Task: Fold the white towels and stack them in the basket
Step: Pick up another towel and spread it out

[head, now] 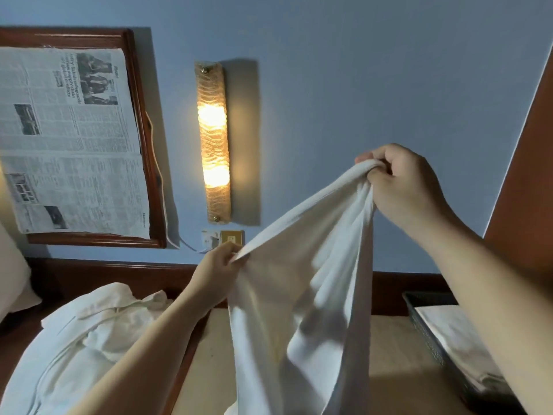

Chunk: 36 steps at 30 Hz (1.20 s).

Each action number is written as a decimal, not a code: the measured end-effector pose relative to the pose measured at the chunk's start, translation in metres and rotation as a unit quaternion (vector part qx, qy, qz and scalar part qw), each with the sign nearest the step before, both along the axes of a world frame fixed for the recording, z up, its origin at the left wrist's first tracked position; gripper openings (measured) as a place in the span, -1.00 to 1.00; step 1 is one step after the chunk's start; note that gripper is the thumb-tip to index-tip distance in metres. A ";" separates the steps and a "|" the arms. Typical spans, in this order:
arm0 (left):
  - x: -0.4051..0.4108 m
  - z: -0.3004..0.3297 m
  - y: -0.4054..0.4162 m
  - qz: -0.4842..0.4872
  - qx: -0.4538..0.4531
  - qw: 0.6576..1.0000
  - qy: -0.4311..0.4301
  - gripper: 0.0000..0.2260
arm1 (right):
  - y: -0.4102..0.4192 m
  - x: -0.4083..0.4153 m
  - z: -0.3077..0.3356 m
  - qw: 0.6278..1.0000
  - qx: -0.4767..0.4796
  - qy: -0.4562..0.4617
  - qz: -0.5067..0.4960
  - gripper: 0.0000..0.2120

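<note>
Both hands are closed on one white towel (299, 295): right hand (404, 181) bunching it high, left hand (218, 268) pinching its edge lower.

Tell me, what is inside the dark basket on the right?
The basket holds white folded towel. How many layers are stacked cannot be seen: the right arm covers part of it.

Both hands hold white towel (302, 295) aloft — left hand (220, 266) low, right hand (401, 178) high.
</note>
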<state>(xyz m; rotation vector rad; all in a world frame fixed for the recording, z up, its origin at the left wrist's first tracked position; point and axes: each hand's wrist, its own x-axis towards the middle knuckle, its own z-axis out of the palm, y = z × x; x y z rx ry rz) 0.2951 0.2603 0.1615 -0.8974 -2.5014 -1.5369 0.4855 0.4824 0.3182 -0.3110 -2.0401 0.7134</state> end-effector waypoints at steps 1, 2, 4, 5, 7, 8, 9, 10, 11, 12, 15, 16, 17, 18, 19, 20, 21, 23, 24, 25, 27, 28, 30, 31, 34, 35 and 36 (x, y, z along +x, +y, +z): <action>-0.002 -0.003 -0.006 0.018 0.010 1.000 -0.011 -0.81 | 0.005 0.000 0.001 1.000 -0.023 -0.013 0.010 -0.72; -0.004 0.000 -0.012 0.032 0.019 0.999 -0.014 -0.79 | 0.012 0.000 0.002 0.998 -0.051 -0.030 0.020 -0.72; -0.013 0.024 -0.025 0.043 0.049 0.998 -0.005 -0.80 | 0.026 0.001 0.001 0.991 -0.092 -0.087 0.033 -0.76; -0.017 0.042 -0.032 0.042 0.066 0.997 0.007 -0.80 | 0.031 0.004 0.001 0.988 -0.099 -0.114 0.035 -0.82; -0.022 0.084 -0.047 0.038 0.088 0.994 0.056 -0.82 | 0.038 0.009 0.001 0.983 -0.089 -0.158 0.031 -0.76; -0.022 0.106 -0.052 0.032 0.094 0.991 0.087 -0.84 | 0.039 0.012 0.003 0.980 -0.076 -0.181 0.026 -0.64; -0.020 0.128 -0.056 0.023 0.095 0.989 0.114 -0.83 | 0.035 0.012 0.007 0.976 -0.061 -0.206 0.029 -0.57; -0.015 0.147 -0.055 0.010 0.089 0.987 0.134 -0.80 | 0.027 0.011 0.011 0.972 -0.049 -0.226 0.039 -0.59; -0.008 0.165 -0.051 -0.005 0.085 0.986 0.146 -0.75 | 0.013 0.009 0.017 0.966 -0.044 -0.243 0.070 -0.64; -0.001 0.182 -0.045 -0.021 0.079 0.984 0.157 -0.73 | -0.005 0.002 0.023 0.958 -0.044 -0.259 0.113 -0.61; 0.023 0.224 -0.024 -0.068 0.050 0.975 0.205 -0.77 | -0.061 -0.026 0.035 0.957 0.017 -0.230 0.175 -0.50; 0.027 0.234 -0.021 -0.080 0.028 0.970 0.226 -0.80 | -0.070 -0.036 0.038 0.967 0.036 -0.183 0.172 -0.60; 0.029 0.241 -0.020 -0.088 -0.003 0.964 0.249 -0.81 | -0.077 -0.042 0.044 0.976 0.041 -0.134 0.165 -0.74; 0.028 0.246 -0.023 -0.089 -0.037 0.958 0.272 -0.79 | -0.079 -0.043 0.051 0.981 0.031 -0.101 0.163 -0.84; 0.025 0.247 -0.027 -0.083 -0.065 0.952 0.288 -0.75 | -0.079 -0.042 0.057 0.983 0.020 -0.091 0.160 -0.84; 0.022 0.245 -0.032 -0.077 -0.081 0.948 0.297 -0.71 | -0.078 -0.040 0.062 0.984 0.016 -0.095 0.151 -0.81; 0.016 0.239 -0.037 -0.077 -0.085 0.948 0.297 -0.67 | -0.078 -0.038 0.065 0.985 0.022 -0.100 0.138 -0.80; 0.002 0.219 -0.047 -0.085 -0.082 0.952 0.283 -0.68 | -0.078 -0.040 0.067 0.988 0.037 -0.100 0.116 -0.84; -0.007 0.204 -0.053 -0.081 -0.088 0.951 0.286 -0.71 | -0.077 -0.042 0.067 0.989 0.034 -0.091 0.111 -0.85; -0.017 0.188 -0.060 -0.074 -0.095 0.950 0.287 -0.74 | -0.076 -0.044 0.066 0.991 0.026 -0.083 0.105 -0.85; -0.036 0.153 -0.076 -0.080 -0.088 0.962 0.244 -0.86 | -0.066 -0.045 0.063 0.994 0.005 -0.065 0.088 -0.82; -0.045 0.137 -0.085 -0.086 -0.068 0.973 0.203 -0.92 | -0.060 -0.045 0.061 0.996 -0.007 -0.053 0.074 -0.79; -0.060 0.115 -0.103 -0.058 -0.014 0.990 0.127 -0.97 | -0.049 -0.042 0.057 0.999 -0.032 -0.018 0.039 -0.74; -0.064 0.110 -0.110 -0.037 0.014 0.993 0.108 -0.97 | -0.045 -0.043 0.055 0.999 -0.044 -0.011 0.025 -0.69; -0.049 0.112 -0.103 -0.084 0.061 0.991 0.086 -0.79 | -0.057 -0.050 0.049 0.995 -0.034 -0.068 0.060 -0.63; -0.032 0.117 -0.092 -0.141 0.058 0.985 0.080 -0.68 | -0.067 -0.054 0.046 0.991 -0.020 -0.102 0.085 -0.67; -0.015 0.119 -0.078 -0.193 0.050 0.976 0.084 -0.60 | -0.078 -0.057 0.044 0.985 0.001 -0.134 0.111 -0.73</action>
